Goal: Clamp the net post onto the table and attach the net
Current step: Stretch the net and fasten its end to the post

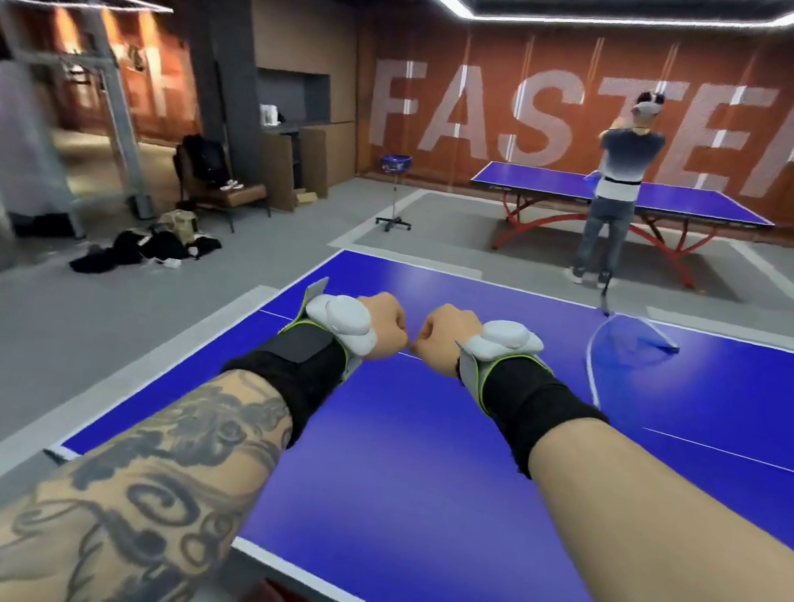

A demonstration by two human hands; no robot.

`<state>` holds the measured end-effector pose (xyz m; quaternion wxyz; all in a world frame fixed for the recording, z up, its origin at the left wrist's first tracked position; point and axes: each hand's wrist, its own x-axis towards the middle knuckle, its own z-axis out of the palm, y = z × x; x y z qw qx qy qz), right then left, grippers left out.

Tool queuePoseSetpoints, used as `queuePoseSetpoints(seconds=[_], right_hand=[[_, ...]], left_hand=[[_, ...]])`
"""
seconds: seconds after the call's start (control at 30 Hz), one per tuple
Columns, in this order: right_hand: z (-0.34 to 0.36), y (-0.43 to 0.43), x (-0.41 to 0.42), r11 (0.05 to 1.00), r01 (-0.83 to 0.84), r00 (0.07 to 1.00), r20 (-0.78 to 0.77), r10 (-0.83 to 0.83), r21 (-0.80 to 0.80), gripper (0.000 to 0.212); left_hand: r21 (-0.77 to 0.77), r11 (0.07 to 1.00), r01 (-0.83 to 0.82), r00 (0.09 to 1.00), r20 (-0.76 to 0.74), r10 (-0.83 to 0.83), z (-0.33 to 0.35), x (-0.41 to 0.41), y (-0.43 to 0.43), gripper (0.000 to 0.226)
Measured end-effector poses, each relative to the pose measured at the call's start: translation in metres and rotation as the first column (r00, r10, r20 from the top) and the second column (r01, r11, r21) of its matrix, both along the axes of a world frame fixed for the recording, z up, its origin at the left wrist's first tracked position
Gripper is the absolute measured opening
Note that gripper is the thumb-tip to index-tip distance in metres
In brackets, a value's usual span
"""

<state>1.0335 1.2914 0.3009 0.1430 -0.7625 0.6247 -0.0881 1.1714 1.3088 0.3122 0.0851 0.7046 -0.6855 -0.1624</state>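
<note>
Here: left hand (383,325), right hand (445,338) fisted over glossy blue table (410,469).

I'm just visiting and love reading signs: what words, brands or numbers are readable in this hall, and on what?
"FASTER": huge white letters on the orange wall behind the far table-tennis table.
Small white print on that table's side edge: too small to read.
White marking on the blue basket: blurred, unreadable.
Pale letter shapes on the left-hand wall: blurred, unreadable.
</note>
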Motion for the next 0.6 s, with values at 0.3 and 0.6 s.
queuePoseSetpoints(seconds=[0.3, 0.6], right_hand=[[-0.039, -0.087, 0.365, 0.927, -0.375, 0.927, 0.019, 0.375, -0.007, 0.026], [-0.068, -0.164, 0.681, 0.792, -0.604, 0.795, -0.001, 0.606, 0.084, 0.013]], left_hand=[[-0.026, 0.939, -0.342, 0.935, 0.085, 0.343, -0.039, 0.344, -0.033, 0.015], [0.021, 0.764, -0.645, 0.761, 0.113, 0.639, -0.056, 0.645, -0.082, 0.019]])
